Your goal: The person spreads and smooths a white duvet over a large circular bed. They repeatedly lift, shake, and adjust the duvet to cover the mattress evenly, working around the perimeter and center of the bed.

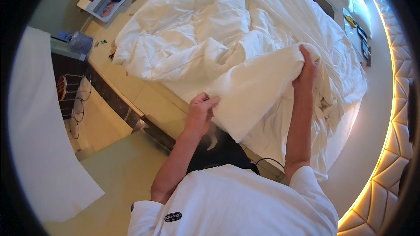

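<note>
A smooth stretch of white bed linen (258, 91) hangs between my two hands, at the near side of the bed. My left hand (203, 112) pinches its left edge between thumb and fingers, low in front of my body. Higher up and to the right, my right hand (307, 71) grips the raised upper corner, where the cloth bulges over the fingers. I cannot tell whether this is a sheet or a duvet cover. Behind it a rumpled white duvet (183, 30) covers the bed, with more creased white cloth on the right.
A padded headboard wall (387, 148) with a light strip curves along the right. A bedside shelf (356, 37) holds small items beside white pillows (359, 11). Far left stand a low bench (103, 6), a clear plastic bin (80, 43) and a wire rack (76, 100). White cloth (39, 126) hangs nearer.
</note>
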A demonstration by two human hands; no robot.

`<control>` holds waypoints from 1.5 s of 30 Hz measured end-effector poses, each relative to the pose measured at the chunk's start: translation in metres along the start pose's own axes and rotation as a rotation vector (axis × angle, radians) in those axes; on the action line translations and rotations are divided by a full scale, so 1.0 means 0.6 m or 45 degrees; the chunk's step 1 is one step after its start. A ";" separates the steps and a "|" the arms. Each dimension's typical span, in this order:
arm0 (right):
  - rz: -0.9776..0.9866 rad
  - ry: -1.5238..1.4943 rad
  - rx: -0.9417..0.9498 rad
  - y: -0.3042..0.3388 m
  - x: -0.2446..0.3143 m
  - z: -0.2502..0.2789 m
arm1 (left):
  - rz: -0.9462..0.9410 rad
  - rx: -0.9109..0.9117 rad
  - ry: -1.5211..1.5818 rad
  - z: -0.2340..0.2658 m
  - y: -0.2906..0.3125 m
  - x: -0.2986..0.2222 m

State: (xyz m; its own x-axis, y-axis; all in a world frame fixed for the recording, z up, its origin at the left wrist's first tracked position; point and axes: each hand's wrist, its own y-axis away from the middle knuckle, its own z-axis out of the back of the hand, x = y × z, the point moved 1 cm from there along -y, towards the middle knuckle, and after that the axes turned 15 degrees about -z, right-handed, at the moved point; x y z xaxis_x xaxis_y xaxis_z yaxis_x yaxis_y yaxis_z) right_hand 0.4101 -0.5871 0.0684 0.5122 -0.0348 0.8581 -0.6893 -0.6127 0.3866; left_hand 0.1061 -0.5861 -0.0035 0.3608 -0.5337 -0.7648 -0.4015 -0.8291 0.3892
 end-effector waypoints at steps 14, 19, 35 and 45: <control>-0.101 0.101 0.150 -0.096 -0.043 -0.166 | 0.124 0.160 0.725 0.051 -0.166 -0.189; -0.338 0.956 -0.039 -0.071 -0.310 -0.160 | 0.367 -0.209 0.320 0.228 -0.199 -0.115; 0.012 1.852 -0.158 -0.018 -0.572 -0.402 | -0.039 -0.738 -0.519 0.687 -0.328 -0.260; -0.515 1.368 0.127 -0.039 -0.741 -0.677 | -0.102 -0.111 -1.062 0.784 -0.462 -0.290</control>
State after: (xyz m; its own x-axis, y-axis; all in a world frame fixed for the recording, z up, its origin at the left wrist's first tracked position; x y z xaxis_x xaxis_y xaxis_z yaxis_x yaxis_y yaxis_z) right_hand -0.0096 -0.2364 -0.1852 -0.0469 0.8397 0.5410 -0.5057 -0.4871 0.7121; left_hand -0.2414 -0.1850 -0.2202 -0.3685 -0.2034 -0.9071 -0.3222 -0.8874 0.3298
